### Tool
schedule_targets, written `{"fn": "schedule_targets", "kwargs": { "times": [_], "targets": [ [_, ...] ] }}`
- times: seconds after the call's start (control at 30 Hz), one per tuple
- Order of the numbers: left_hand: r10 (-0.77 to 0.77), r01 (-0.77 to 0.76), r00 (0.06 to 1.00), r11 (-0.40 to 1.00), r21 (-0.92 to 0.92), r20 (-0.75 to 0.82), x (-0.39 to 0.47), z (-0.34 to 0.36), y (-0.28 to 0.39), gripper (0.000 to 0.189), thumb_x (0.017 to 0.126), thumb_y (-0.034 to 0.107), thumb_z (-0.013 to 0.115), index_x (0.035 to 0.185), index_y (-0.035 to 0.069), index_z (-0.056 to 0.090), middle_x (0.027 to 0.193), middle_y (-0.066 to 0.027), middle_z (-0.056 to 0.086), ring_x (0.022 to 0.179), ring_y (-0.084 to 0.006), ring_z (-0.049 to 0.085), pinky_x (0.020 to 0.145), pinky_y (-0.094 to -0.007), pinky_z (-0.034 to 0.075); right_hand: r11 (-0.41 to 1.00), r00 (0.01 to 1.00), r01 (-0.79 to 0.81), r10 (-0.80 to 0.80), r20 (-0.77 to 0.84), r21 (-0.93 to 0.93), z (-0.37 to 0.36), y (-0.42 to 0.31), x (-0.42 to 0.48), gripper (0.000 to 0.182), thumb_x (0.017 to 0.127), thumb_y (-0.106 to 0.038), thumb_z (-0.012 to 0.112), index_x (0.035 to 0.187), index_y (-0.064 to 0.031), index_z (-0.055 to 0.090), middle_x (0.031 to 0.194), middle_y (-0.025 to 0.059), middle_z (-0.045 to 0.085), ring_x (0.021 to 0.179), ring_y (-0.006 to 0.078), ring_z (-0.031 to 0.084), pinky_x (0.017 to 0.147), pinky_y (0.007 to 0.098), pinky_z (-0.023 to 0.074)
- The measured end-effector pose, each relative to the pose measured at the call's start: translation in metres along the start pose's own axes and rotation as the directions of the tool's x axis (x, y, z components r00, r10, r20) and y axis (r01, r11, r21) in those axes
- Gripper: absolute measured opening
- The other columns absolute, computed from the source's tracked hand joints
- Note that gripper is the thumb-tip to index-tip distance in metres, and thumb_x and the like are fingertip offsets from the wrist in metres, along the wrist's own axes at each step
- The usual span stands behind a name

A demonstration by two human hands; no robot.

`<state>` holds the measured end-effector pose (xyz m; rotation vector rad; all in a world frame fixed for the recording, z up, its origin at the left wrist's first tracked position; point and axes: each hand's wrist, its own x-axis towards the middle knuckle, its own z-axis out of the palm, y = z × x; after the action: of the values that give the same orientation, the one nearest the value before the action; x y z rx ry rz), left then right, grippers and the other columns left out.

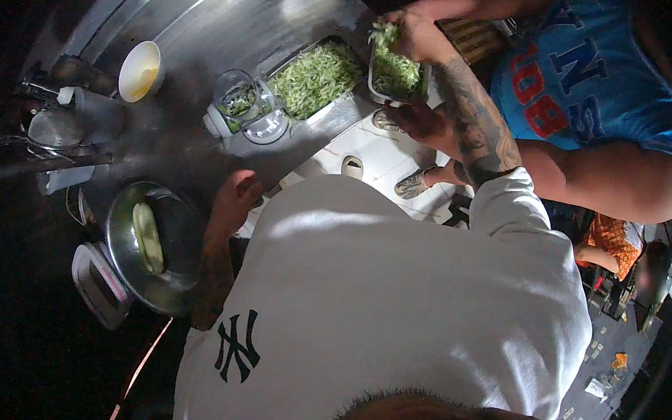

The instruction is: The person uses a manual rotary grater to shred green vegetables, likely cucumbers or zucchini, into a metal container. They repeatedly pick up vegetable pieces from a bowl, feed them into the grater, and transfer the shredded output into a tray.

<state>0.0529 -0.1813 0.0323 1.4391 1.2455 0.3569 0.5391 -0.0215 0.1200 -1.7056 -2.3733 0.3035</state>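
Note:
My right hand (415, 36) is at the top centre, its fingers at a clump of pale green shredded vegetable (386, 33) over a white-rimmed container (371, 83). A co-worker's hand (417, 115) is at the container's near side, and their other arm reaches in behind my right hand. My left hand (236, 201) is by the steel table's edge with bent fingers; whether it holds anything is unclear. Between the hands, a steel tray (338, 105) full of the same shreds lies on the table beside a clear food-processor bowl (238, 97) with some greens inside.
A large steel bowl (121, 263) holds pale green peeled vegetable pieces (148, 239). Near it are a white-rimmed container (95, 282), a white bowl (142, 72) with yellow residue, a plastic jug (99, 115) and a strainer (55, 128). The co-worker stands close at the right.

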Motion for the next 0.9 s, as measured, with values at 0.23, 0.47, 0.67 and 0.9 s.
{"fn": "schedule_targets", "kwargs": {
  "times": [0.23, 0.47, 0.67, 0.9],
  "targets": [
    [0.022, -0.022, 1.0, 0.999, 0.05, 0.014, 0.004, -0.001, 0.008, 0.04, 0.093, 0.025, 0.067, 0.124, 0.001, 0.055, 0.118, -0.0136, 0.062, 0.109, -0.021, 0.06, 0.091, -0.0349, 0.05, 0.95, 0.936, -0.143, 0.221, 0.275, -0.277, 0.082, 0.053, -0.032, 0.055, 0.068, -0.013, 0.07, 0.122, -0.011, 0.063, 0.107, 0.0166, 0.067, 0.099, 0.035, 0.065, 0.084, 0.0432, 0.0527],
    [0.114, -0.11, 0.988, 0.993, 0.042, -0.101, 0.006, -0.004, -0.015, 0.031, 0.093, 0.019, 0.067, 0.12, 0.006, 0.058, 0.113, -0.0089, 0.063, 0.106, -0.019, 0.061, 0.09, -0.0336, 0.049, 0.967, 0.958, -0.252, 0.254, 0.134, -0.032, -0.012, -0.022, -0.048, 0.038, 0.071, -0.023, 0.073, 0.106, -0.0072, 0.07, 0.112, 0.0217, 0.065, 0.098, 0.0383, 0.063, 0.087, 0.0441, 0.0517],
    [0.029, -0.029, 0.999, 0.999, 0.015, -0.016, 0.002, -0.008, 0.008, 0.033, 0.092, 0.019, 0.069, 0.12, 0.005, 0.059, 0.109, -0.0075, 0.063, 0.104, -0.0171, 0.06, 0.089, -0.0321, 0.049, 0.935, 0.93, -0.223, 0.289, 0.226, -0.277, 0.08, 0.055, -0.047, 0.036, 0.078, -0.029, 0.067, 0.107, -0.008, 0.068, 0.098, 0.0219, 0.068, 0.093, 0.0385, 0.065, 0.079, 0.0465, 0.052],
    [-0.072, 0.069, 0.996, 0.996, -0.05, -0.057, -0.011, -0.005, 0.006, 0.037, 0.092, 0.02, 0.068, 0.123, 0.005, 0.057, 0.112, -0.0067, 0.062, 0.103, -0.0151, 0.058, 0.088, -0.0308, 0.048, 0.941, 0.886, -0.336, 0.299, 0.353, 0.046, 0.038, 0.004, -0.086, 0.038, 0.083, -0.028, 0.065, 0.117, -0.0092, 0.066, 0.106, 0.0197, 0.068, 0.097, 0.0372, 0.066, 0.084, 0.0442, 0.0526]
  ]
}}
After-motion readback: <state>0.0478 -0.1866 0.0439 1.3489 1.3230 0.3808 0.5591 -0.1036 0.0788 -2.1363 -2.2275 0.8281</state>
